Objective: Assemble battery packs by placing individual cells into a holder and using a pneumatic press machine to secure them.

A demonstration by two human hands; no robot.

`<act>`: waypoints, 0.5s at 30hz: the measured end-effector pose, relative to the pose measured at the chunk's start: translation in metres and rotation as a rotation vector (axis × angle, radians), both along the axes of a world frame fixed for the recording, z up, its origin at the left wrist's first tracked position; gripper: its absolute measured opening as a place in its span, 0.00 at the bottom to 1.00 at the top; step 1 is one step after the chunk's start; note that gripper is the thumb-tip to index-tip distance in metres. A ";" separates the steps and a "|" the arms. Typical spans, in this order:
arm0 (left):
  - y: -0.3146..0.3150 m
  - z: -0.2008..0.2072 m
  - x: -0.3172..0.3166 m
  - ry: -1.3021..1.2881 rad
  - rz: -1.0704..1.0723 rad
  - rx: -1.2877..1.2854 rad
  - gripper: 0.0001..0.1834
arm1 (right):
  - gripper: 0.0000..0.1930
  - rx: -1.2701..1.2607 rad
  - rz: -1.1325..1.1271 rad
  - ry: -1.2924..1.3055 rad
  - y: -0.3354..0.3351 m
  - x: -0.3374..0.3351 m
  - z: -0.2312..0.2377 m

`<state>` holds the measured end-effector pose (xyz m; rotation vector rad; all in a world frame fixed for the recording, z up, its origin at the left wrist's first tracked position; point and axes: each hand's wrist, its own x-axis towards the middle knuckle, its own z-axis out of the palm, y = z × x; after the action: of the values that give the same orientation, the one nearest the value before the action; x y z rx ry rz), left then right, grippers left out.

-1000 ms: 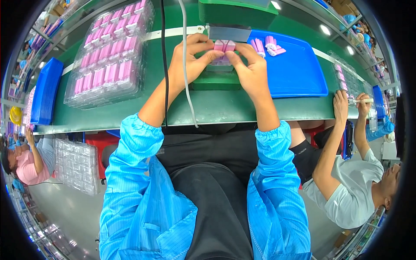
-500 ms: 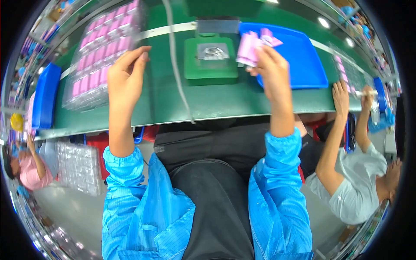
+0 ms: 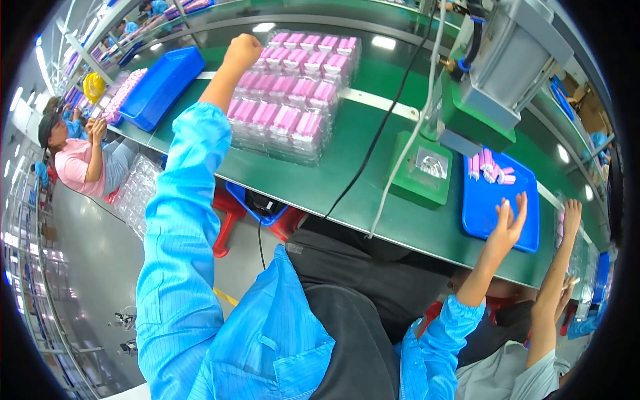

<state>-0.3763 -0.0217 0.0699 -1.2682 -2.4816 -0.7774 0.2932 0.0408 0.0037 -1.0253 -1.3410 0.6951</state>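
My left hand is closed into a fist at the far left corner of a stack of clear trays filled with pink pieces; nothing shows inside the fist. My right hand hovers with fingers spread over the near edge of a blue tray. A few loose pink pieces lie at the far end of that tray. Between my hands stands a green fixture with a metal seat, under a grey press head.
A black cable and a white hose cross the green bench. A blue bin sits far left. A seated person in pink works at the left. Another person's arm reaches up at the right. Clear trays are stacked below.
My left hand has gone further out to the stack of pink-filled trays and closed. My right hand has let go of the pink pieces and drawn back, fingers spread. The view has swung left.
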 end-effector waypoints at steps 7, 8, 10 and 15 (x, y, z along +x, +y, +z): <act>0.021 -0.039 -0.055 -0.212 0.028 -0.062 0.16 | 0.23 0.026 0.017 -0.201 -0.016 0.008 -0.029; 0.025 -0.039 -0.056 -0.212 0.018 -0.049 0.16 | 0.23 0.038 0.007 -0.202 -0.016 0.010 -0.026; 0.029 -0.037 -0.053 -0.108 0.021 -0.116 0.24 | 0.23 0.017 -0.014 -0.208 -0.018 0.014 -0.021; 0.047 -0.008 -0.034 0.068 0.031 -0.561 0.24 | 0.22 0.031 -0.048 -0.238 -0.025 0.014 -0.013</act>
<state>-0.4106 0.0254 0.0618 -1.3800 -2.7526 -0.0116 0.3073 0.0157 -0.0094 -1.1381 -1.5222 0.5265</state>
